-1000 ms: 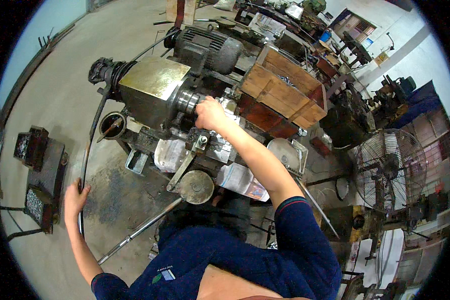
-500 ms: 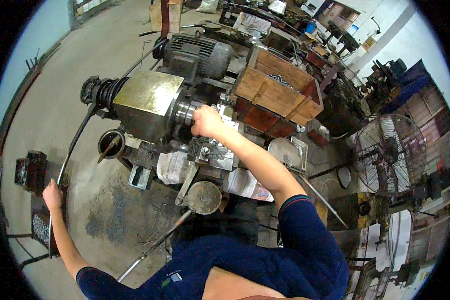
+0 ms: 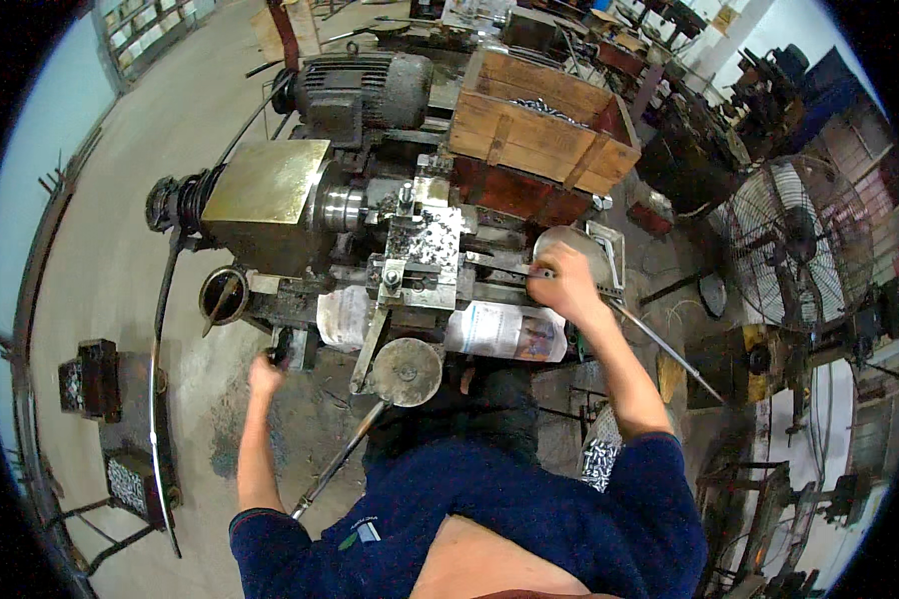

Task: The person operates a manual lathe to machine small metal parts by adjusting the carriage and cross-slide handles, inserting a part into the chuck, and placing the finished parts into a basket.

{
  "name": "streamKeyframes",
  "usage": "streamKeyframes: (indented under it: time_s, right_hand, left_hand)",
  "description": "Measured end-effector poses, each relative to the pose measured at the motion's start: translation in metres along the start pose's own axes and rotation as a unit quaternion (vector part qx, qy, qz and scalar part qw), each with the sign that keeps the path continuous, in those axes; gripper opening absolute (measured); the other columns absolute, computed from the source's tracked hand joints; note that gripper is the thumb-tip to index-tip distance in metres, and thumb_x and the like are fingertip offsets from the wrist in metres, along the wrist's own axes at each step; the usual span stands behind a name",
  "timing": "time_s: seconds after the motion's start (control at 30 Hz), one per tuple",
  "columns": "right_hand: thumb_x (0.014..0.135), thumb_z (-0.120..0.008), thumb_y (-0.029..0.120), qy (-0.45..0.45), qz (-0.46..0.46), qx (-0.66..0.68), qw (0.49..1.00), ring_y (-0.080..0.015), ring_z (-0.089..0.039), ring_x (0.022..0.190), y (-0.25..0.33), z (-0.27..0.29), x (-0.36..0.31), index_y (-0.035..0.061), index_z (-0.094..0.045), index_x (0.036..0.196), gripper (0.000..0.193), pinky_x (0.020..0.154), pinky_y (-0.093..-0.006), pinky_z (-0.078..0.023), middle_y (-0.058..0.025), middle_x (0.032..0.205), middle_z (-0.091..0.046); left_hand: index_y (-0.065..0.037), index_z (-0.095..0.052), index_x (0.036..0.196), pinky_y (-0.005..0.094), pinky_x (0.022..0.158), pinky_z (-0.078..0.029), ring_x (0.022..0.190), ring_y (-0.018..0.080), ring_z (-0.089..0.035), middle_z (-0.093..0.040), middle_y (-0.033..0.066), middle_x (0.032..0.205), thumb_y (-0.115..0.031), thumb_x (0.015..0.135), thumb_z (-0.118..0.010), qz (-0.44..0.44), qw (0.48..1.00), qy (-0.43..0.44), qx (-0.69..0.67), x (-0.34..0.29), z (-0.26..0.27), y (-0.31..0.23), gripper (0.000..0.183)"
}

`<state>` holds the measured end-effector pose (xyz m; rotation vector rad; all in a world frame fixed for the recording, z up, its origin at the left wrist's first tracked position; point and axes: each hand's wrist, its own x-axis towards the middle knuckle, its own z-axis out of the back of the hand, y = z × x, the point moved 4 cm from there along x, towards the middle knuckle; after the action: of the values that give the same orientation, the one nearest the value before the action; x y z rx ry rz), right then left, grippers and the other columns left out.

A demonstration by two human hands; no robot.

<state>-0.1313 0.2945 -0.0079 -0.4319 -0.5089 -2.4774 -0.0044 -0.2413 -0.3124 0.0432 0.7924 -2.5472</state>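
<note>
My left hand has its fingers bent at a small metal tray below the machine's front. Something dark lies at its fingertips, too small to name. My right hand is closed over the right end of the lathe-like machine, beside a round metal pan. A small dark piece shows at its fingertips, its kind unclear. Left of that hand lies the tool slide, strewn with metal chips. Beyond the slide, the shiny spindle nose sticks out of the brass-topped headstock. Neither hand touches the long lever.
A wooden crate of small metal parts stands behind the machine, right of the motor. A round disc juts toward me. At left is a bin of small parts; at right, a caged fan.
My left hand has let go of the long lever and moved right to the small tray. My right hand has left the spindle nose and moved right to the machine's other end.
</note>
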Motion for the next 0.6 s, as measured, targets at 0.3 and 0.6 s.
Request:
streamKeyframes:
  time_s: [0.3,0.6]
  right_hand:
    - [0.058,-0.061,0.015,0.043,-0.332,-0.191,0.923,-0.0339,-0.053,0.102,-0.162,0.059,-0.187,0.0047,-0.059,0.109,0.052,0.089,-0.0397,-0.042,-0.0195,0.11,-0.057]
    - [0.061,-0.062,0.021,0.129,-0.553,-0.256,0.782,-0.0359,-0.06,0.083,-0.219,0.042,-0.317,0.0041,-0.06,0.086,0.03,0.076,-0.0441,-0.048,-0.0178,0.083,-0.062]
  left_hand:
    - [-0.013,-0.065,0.09,0.0403,0.072,-0.048,0.084,0.0278,-0.062,-0.065,0.0105,0.088,-0.025,0.073,-0.064,-0.098,0.923,0.059,0.367,0.033,0.034,-0.035,0.021]
    - [0.005,-0.056,0.108,0.0311,0.071,-0.048,0.079,0.0175,-0.062,-0.065,0.0144,0.09,-0.018,0.076,-0.064,-0.095,0.968,0.224,-0.062,-0.09,0.084,-0.115,0.04]
